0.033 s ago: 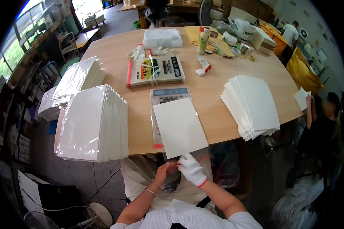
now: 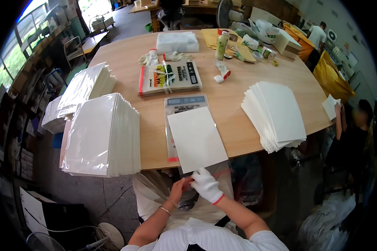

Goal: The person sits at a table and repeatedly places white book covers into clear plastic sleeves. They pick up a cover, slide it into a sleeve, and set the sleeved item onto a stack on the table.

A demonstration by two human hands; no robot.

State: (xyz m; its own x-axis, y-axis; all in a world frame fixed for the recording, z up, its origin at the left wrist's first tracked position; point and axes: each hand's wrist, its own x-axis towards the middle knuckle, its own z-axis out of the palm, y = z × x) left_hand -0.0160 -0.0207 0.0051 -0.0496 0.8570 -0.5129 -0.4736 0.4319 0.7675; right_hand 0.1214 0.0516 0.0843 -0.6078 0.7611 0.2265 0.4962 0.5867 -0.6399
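A blank white sheet [image 2: 198,140] lies at an angle over printed clear plastic bags [image 2: 171,125] at the table's near edge. Below the sheet, a clear plastic bag [image 2: 223,172] with a red band hangs over the edge above my lap. My left hand [image 2: 177,190], bare and with bracelets at the wrist, pinches the bag by the red band. Beside it, my right hand [image 2: 206,185], in a white knit glove with a red cuff, is closed with its fingertips at the same bag. The glove hides part of the bag.
Tall stacks of plastic-sleeved sheets [image 2: 90,134] stand at the left. A fanned pile of white sheets [image 2: 276,115] is at the right. Beyond lie a tied bundle of printed bags [image 2: 182,77], spare gloves [image 2: 151,57] and a bottle [image 2: 222,46]. Another person [image 2: 349,129] holds a sheet at the right.
My gloved right hand has shifted slightly, its fingers a little higher and its wrist a little to the left. My left hand and the sheet look nearly unchanged.
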